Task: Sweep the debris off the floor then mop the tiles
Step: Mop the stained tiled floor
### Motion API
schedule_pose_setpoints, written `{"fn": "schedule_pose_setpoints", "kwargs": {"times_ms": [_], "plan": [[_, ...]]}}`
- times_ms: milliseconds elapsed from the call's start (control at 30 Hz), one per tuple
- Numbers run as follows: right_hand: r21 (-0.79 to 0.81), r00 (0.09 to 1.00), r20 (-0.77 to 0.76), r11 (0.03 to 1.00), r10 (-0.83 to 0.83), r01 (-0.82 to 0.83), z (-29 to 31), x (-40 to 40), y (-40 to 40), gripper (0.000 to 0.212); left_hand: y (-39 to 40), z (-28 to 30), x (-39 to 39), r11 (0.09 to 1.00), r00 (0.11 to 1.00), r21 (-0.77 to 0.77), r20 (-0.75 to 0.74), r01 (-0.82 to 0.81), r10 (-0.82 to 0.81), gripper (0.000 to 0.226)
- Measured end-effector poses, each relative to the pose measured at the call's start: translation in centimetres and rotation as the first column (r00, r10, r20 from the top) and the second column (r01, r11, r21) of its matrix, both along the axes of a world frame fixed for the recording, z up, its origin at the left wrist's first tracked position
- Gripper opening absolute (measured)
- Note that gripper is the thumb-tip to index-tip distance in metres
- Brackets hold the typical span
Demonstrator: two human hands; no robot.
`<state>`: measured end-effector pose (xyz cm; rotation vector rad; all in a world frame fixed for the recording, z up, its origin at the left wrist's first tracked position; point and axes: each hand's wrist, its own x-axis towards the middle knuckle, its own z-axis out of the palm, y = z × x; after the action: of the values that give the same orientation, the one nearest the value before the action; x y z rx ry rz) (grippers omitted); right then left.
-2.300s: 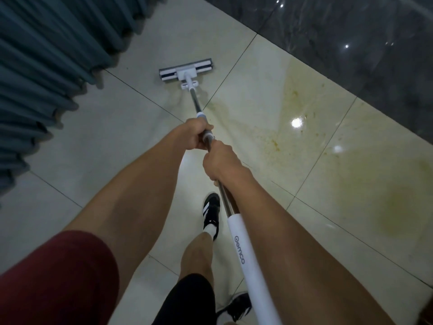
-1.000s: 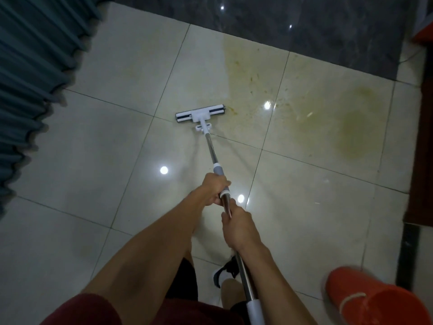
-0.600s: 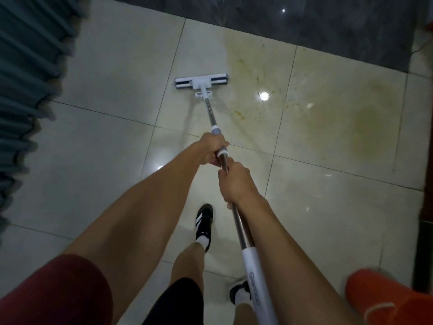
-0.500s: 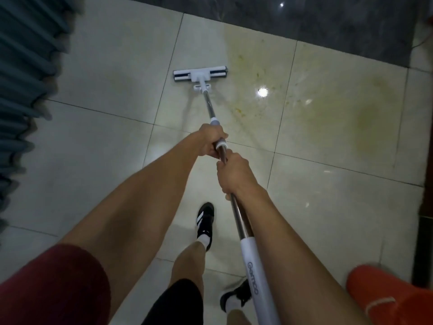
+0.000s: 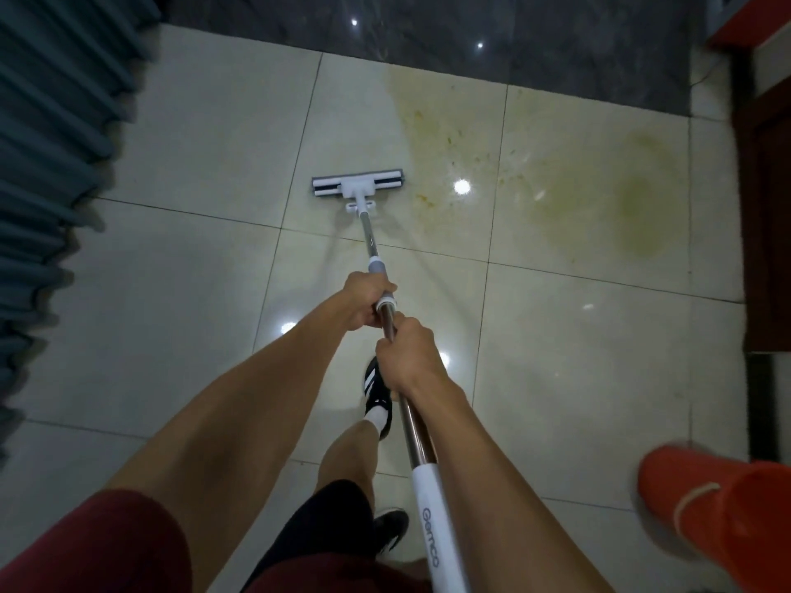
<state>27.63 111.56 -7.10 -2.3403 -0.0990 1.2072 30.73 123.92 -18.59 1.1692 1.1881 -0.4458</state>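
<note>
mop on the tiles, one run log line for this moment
step: mopping | white flat mop on cream tiles | both hands grip pole | yellow stain right of head

— What's the floor like under me?
— Glossy cream tiles (image 5: pixel 179 293), smooth enough to mirror the lamps, with a dull yellowish stain (image 5: pixel 599 194).
— And the mop (image 5: pixel 358 187) I hold?
— Shiny metal pole (image 5: pixel 417 438), matt white plastic sleeve and head. The orange bucket (image 5: pixel 719 507) looks plastic; the curtain (image 5: pixel 47 134) is cloth.

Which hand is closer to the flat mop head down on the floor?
The left hand. It grips the pole further down, nearer the mop head. The right hand grips the same pole just behind it, closer to the person's body.
</note>
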Motion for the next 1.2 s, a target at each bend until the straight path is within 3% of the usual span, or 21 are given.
{"fn": "schedule_pose_setpoints", "kwargs": {"times_ms": [333,533,833,1200], "plan": [[0.005,0.998,0.022,0.998,-0.058,0.058,0.8,-15.4,-8.7,0.033,-8.9,2.3,-14.9,0.994,0.997,-0.074,0.004,0.083,-0.083,0.034],[-0.002,0.992,0.000,0.992,-0.123,0.123,2.1,-21.3,-9.7,0.030,-10.0,3.0,-20.4,0.981,0.986,-0.099,-0.004,0.168,-0.170,0.033],[0.039,0.958,0.019,0.958,-0.285,0.284,4.1,-26.4,-3.2,0.028,-4.3,3.6,-23.5,0.968,0.968,-0.038,-0.013,0.250,-0.250,0.024],[0.007,0.865,0.038,0.865,-0.501,0.501,6.5,-33.6,9.4,0.033,5.7,5.6,-28.2,0.854,0.856,-0.081,-0.020,0.514,-0.517,0.021]]}}
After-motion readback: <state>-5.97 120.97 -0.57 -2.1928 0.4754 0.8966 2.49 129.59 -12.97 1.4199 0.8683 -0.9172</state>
